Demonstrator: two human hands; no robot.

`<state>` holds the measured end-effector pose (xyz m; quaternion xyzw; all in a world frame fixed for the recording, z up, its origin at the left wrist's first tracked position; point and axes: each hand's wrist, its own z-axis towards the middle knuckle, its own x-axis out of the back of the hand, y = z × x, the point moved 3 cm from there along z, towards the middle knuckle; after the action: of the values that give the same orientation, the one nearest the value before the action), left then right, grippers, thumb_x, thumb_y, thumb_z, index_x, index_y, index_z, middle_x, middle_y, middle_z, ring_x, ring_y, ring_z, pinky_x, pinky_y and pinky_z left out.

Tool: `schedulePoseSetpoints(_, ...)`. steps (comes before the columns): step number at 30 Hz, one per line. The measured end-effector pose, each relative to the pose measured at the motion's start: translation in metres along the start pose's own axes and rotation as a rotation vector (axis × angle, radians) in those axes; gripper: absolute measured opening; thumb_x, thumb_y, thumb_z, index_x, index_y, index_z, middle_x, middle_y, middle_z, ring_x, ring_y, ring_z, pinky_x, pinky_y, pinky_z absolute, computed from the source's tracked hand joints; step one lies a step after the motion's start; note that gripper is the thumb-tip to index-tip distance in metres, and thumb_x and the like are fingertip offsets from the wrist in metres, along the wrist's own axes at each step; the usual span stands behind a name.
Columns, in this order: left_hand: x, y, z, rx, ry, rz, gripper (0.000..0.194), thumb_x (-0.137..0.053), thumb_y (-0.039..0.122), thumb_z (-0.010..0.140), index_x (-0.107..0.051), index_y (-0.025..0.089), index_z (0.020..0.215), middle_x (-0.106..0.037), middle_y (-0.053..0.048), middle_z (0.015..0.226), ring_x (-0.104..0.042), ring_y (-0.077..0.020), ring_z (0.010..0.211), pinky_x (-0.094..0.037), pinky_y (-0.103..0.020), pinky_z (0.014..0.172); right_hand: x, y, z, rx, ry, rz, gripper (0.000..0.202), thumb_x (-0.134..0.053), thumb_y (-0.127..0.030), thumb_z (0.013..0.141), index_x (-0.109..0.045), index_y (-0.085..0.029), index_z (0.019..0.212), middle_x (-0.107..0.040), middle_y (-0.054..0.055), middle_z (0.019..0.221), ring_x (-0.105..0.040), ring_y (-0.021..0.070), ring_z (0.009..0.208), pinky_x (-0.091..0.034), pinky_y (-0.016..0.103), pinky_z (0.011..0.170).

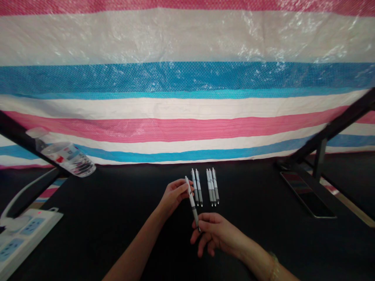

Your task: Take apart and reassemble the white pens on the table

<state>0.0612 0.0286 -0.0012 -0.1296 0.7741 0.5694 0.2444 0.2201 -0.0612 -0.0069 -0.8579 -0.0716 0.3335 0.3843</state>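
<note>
A white and grey pen point(191, 202) slants between my two hands, above the black table point(117, 218). The fingers of my left hand point(175, 195) pinch its white upper part. Down at the grey grip end, the thumb and forefinger of my right hand point(215, 232) close around the pen near its tip, the other fingers curling loosely below. Just behind lie two similar pens point(197, 187) side by side, partly covered by my left fingertips. A group of three more pens point(212, 186) lies to their right, tips toward me.
At the back left stands a clear plastic cup point(70, 158), tilted in the view. A white power strip point(29, 238) with a plugged-in cable sits at the left edge. On the right lies a dark phone point(307, 195) beside a black metal frame point(320, 152). Striped sheeting point(187, 109) hangs behind the table.
</note>
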Motion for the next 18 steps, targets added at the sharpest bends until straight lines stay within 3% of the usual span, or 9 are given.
schedulePoseSetpoints(5, 0.001, 0.001, 0.000, -0.033, 0.057, -0.039, 0.035, -0.091, 0.034, 0.063, -0.078, 0.010, 0.084, -0.074, -0.007, 0.072, -0.067, -0.0139, 0.063, -0.056, -0.024, 0.065, 0.002, 0.003, 0.002, -0.012, 0.030, -0.036, 0.052, -0.081, -0.048, 0.067, -0.040, -0.022, 0.086, -0.069, 0.000, 0.059, -0.067, 0.0161, 0.044, -0.033, 0.015, 0.036)
schedulePoseSetpoints(18, 0.024, 0.013, 0.008, -0.163, 0.266, -0.170, 0.027, -0.086, 0.029, 0.068, -0.074, 0.014, 0.088, -0.074, -0.002, 0.074, -0.069, -0.0121, 0.065, -0.056, -0.021, 0.064, 0.000, 0.006, -0.001, -0.047, -0.037, -0.091, 0.050, -0.079, -0.045, 0.066, -0.039, -0.023, 0.087, -0.070, 0.000, 0.058, -0.063, 0.0138, 0.041, -0.033, 0.015, 0.038)
